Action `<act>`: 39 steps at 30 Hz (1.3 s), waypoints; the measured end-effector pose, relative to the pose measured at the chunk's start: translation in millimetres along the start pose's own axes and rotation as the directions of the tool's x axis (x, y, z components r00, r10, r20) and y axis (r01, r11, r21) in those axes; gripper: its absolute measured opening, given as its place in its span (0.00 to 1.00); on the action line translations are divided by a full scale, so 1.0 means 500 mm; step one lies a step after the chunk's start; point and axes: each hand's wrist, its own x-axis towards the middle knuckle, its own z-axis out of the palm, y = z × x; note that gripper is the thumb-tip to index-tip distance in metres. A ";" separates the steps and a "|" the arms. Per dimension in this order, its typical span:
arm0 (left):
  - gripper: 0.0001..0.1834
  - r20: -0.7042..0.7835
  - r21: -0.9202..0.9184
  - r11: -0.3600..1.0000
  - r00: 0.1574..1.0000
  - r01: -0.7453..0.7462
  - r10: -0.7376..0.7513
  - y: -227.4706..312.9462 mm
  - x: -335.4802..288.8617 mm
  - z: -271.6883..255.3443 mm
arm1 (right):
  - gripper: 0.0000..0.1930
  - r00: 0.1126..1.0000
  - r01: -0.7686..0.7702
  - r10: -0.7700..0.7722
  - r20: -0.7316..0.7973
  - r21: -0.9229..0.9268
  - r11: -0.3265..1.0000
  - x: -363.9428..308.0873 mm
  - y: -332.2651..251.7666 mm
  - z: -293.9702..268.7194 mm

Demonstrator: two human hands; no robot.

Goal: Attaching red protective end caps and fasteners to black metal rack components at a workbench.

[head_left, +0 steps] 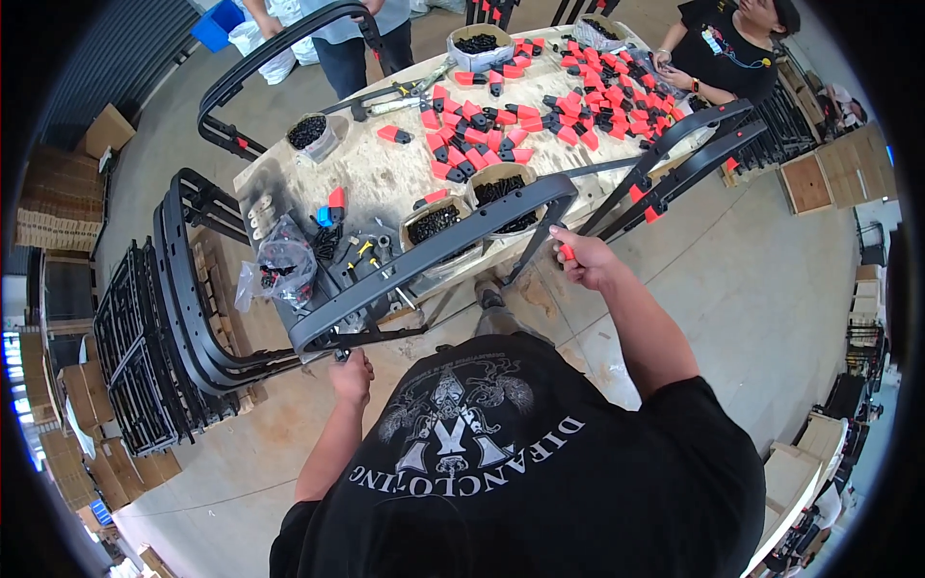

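A black curved tube frame lies slanted across the near edge of the workbench. My left hand is closed just below the frame's left corner; a small dark end shows at its fingertips, too small to name. My right hand is closed near the frame's right end, with a small red plastic piece showing between its fingers. Whether that piece is fixed to the frame I cannot tell. Behind the frame stand open boxes of small black parts, close to the bench edge.
Many red-and-black plastic caps cover the wooden bench top. A clear plastic bag and hand tools lie at its left end. Black frames are stacked to the left. One co-worker sits far right; another stands opposite.
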 end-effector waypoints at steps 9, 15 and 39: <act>0.13 -0.051 -0.008 1.000 0.999 0.020 -0.021 -0.009 0.005 0.003 | 0.20 0.993 0.115 -0.113 -0.028 0.065 0.991 0.000 0.021 -0.020; 0.12 -0.033 0.013 1.000 0.999 0.017 -0.016 -0.004 0.011 0.004 | 0.22 0.978 -0.135 0.103 -0.184 -0.171 0.976 -0.014 -0.027 0.004; 0.08 -0.050 0.186 0.981 0.997 -0.051 0.062 -0.021 0.018 -0.001 | 0.34 0.435 0.527 -0.890 -0.133 -0.764 0.372 0.199 0.121 -0.039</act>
